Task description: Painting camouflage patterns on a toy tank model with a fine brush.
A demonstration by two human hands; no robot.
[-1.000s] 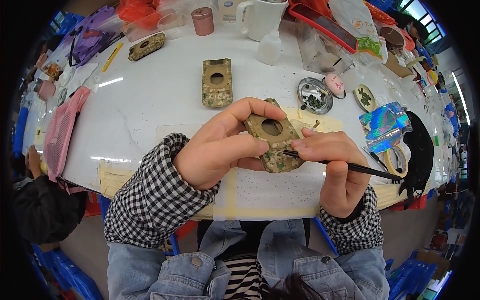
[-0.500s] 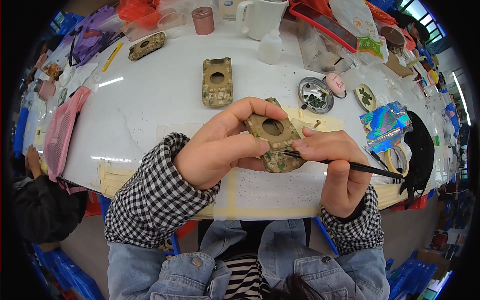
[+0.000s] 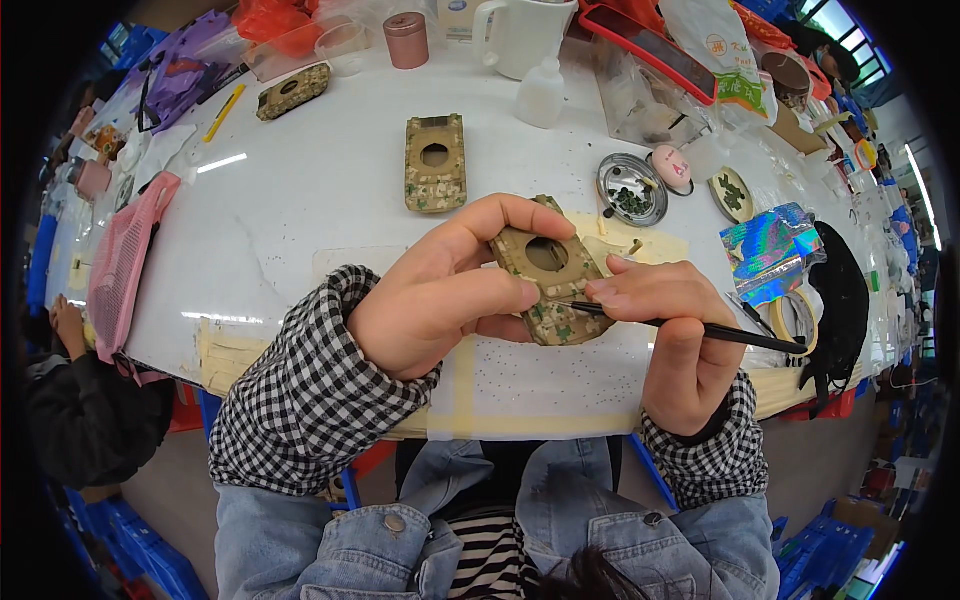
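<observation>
My left hand (image 3: 435,290) grips a camouflage model tank hull (image 3: 560,325) from its left side, fingers over the far edge and thumb on the top. The hull has a large round hole and is tilted. My right hand (image 3: 685,340) pinches a slim black pointed tool (image 3: 750,339) like a pen. Its tip rests on or just above the hull's top, near my left thumb; I cannot tell if it touches. Beyond my hands lies a second camouflage hull (image 3: 436,185) with a round hole.
A metal dish (image 3: 655,205) and a pale lid (image 3: 742,196) hold small green pieces. Tape roll (image 3: 813,322) and shiny pouch (image 3: 768,250) lie at right. Behind stand a squeeze bottle (image 3: 541,97), white pitcher (image 3: 530,40) and third hull (image 3: 293,92). Another person's hand (image 3: 69,325) shows far left.
My hands, the hull and the black tool hold almost the same place, with only a very slight shift of the tool. The other person's hand at far left has moved slightly.
</observation>
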